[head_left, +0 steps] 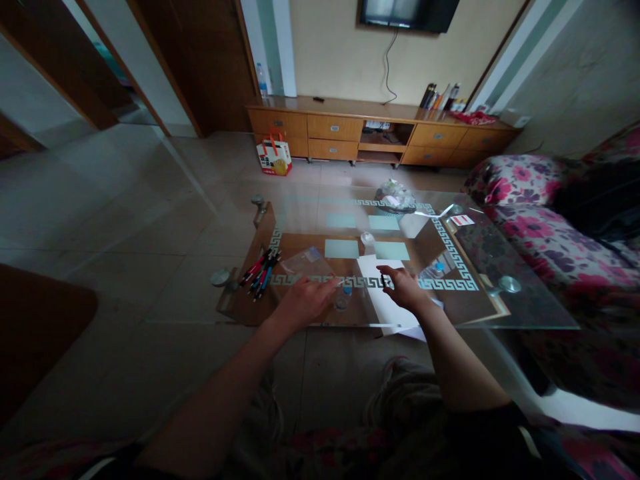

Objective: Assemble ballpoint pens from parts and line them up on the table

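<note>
Over the near edge of the glass bench (525, 303), both hands are out in front of the person wearing the camera. The left hand (306, 301) rests low on the glass with the fingers curled loosely inward, and right at its fingertips sits a small clear bottle with a blue cap (344, 298). Can't honestly tell if the fingers are touching the bottle or just beside it, it's dim and small. The right hand (404, 288) hovers over a white sheet of paper (385, 300) that hangs a bit past the bench's near edge. That hand pinches something small and dark between thumb and forefinger (384, 277), too tiny to say what it is.

To the left of the left hand there's a bunch of pens (260, 272), red, black and blue, lying fanned out on the glass. A clear plastic bag (307, 261) lies flat between the pens and the paper. Further back on the bench sits a crumpled plastic bag (395, 197), and near the right side a second small blue-capped bottle (436, 269). A flowery sofa (520, 200) runs along the right, and a wooden TV cabinet (380, 130) stands against the far wall with an orange gift bag (274, 153) on the floor in front of it.
</note>
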Motion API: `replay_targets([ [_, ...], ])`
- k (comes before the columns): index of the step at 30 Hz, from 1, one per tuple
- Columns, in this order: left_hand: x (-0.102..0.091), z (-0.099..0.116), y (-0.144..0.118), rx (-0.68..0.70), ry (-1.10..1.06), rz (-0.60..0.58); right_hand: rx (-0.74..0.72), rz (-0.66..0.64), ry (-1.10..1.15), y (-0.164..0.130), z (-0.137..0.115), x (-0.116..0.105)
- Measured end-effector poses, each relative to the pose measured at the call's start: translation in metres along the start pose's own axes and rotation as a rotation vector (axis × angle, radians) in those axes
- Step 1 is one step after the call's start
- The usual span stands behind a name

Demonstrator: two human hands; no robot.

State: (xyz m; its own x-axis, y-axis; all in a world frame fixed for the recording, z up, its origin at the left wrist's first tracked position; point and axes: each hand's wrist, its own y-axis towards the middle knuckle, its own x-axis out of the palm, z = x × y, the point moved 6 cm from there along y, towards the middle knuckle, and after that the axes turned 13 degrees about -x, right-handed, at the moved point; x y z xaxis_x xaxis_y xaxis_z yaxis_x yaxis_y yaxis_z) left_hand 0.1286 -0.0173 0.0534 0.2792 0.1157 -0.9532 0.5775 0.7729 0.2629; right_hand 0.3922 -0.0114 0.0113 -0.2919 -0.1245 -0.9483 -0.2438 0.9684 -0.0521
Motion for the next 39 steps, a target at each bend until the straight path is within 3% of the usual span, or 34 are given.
replay_targets([
  [6,-0.001,0.0,0.0,-0.004,-0.004,-0.006,-0.012,0.088,0.055,0.001,-0.005,-0.009],
  [11,-0.001,0.001,0.001,0.002,0.012,0.004,-0.129,0.279,0.317,0.005,-0.036,-0.029],
  [15,0.001,0.001,0.001,0.014,0.022,-0.003,-0.179,0.367,0.216,0.001,-0.054,-0.044],
  [24,0.002,-0.002,-0.001,0.005,0.018,-0.019,0.076,0.394,0.073,-0.006,-0.012,-0.051],
  [28,0.001,-0.002,-0.001,0.003,0.028,-0.018,0.197,0.292,0.034,-0.011,0.007,-0.046],
  [32,0.002,-0.002,-0.001,0.008,0.027,-0.025,0.406,0.02,-0.079,-0.023,0.032,-0.025],
  [35,0.003,-0.002,-0.001,0.016,0.026,-0.034,0.459,-0.163,-0.104,-0.027,0.042,-0.008],
  [39,0.003,-0.001,-0.002,0.016,0.022,-0.024,0.466,-0.245,-0.065,-0.02,0.041,0.003],
])
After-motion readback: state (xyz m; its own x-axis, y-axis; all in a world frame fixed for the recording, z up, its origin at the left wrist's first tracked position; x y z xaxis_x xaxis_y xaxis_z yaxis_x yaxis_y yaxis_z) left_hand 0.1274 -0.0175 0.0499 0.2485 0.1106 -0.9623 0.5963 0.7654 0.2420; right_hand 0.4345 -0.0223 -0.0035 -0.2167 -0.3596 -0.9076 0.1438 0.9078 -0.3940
